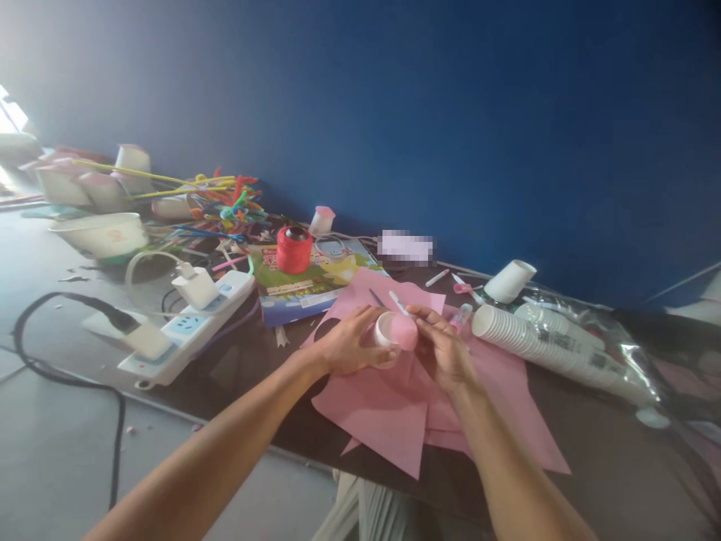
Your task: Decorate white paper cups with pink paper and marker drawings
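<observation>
My left hand is closed around a white paper cup, its mouth turned up and toward me. At the cup's right side sits a small rounded piece of pink paper, which the fingers of my right hand pinch at its edge. A white pen-like stick shows just beyond my right fingertips; whether they touch it I cannot tell. Both hands are above overlapping pink paper sheets with cut edges. A dark slim tool lies on the paper behind the cup.
A bagged stack of paper cups lies at right, near a single cup. On the left are a power strip with cords, a white bowl and pipe cleaners. A red yarn roll stands on a colourful book.
</observation>
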Demonstrator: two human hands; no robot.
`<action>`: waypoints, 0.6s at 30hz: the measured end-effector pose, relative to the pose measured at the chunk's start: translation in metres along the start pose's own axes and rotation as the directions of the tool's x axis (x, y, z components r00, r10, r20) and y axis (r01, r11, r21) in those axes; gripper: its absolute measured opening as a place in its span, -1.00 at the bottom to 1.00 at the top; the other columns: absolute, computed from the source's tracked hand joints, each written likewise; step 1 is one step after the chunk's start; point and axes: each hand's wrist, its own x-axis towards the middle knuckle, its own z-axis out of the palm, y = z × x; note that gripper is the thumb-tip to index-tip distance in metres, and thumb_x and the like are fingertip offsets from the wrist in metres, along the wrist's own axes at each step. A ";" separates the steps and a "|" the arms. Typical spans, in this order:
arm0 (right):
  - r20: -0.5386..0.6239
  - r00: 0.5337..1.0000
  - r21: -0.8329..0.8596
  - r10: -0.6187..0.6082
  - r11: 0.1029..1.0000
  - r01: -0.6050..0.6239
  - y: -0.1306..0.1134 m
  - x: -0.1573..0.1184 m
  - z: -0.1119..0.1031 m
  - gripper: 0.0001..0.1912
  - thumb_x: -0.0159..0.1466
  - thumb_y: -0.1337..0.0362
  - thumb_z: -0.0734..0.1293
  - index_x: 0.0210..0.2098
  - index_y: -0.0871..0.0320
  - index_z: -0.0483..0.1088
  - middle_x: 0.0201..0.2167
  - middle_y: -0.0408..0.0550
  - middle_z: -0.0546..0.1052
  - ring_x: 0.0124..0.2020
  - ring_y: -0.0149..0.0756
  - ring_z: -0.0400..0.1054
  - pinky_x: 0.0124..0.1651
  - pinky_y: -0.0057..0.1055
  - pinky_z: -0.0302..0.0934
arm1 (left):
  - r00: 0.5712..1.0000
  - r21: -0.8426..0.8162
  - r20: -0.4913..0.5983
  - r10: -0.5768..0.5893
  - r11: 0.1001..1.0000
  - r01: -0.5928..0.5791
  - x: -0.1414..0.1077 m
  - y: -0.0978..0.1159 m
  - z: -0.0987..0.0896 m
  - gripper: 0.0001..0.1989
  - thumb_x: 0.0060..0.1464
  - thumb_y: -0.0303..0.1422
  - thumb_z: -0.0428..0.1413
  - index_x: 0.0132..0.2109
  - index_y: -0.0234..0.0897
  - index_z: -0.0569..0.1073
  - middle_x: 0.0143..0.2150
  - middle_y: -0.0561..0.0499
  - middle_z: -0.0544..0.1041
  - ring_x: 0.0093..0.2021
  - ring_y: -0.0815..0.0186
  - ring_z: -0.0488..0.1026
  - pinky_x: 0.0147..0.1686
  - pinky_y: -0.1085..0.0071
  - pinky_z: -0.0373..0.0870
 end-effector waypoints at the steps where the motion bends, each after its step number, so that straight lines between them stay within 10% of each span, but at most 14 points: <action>1: -0.003 1.000 -0.001 0.000 1.000 0.000 0.000 -0.001 0.001 -0.72 0.06 0.23 0.44 -0.22 0.09 0.44 -0.50 -0.21 0.48 -0.49 -0.41 0.33 -0.40 -0.46 0.19 | 1.000 0.011 0.006 0.007 1.000 -0.007 -0.001 0.001 0.000 -0.42 -0.02 -0.10 0.18 0.10 -0.23 0.29 0.02 -0.14 0.38 -0.01 0.13 0.35 0.00 0.22 0.28; 18: -0.013 0.993 -0.153 -0.118 0.982 0.115 0.012 -0.004 0.001 -0.88 0.10 0.20 0.41 -0.35 0.06 0.50 -0.43 -0.16 0.53 -0.39 -0.32 0.37 -0.30 -0.38 0.23 | 0.991 0.044 0.135 0.002 0.999 -0.008 -0.004 0.003 0.001 -0.37 -0.05 -0.08 0.19 0.13 -0.24 0.30 -0.04 -0.12 0.39 -0.02 0.10 0.34 0.00 0.16 0.27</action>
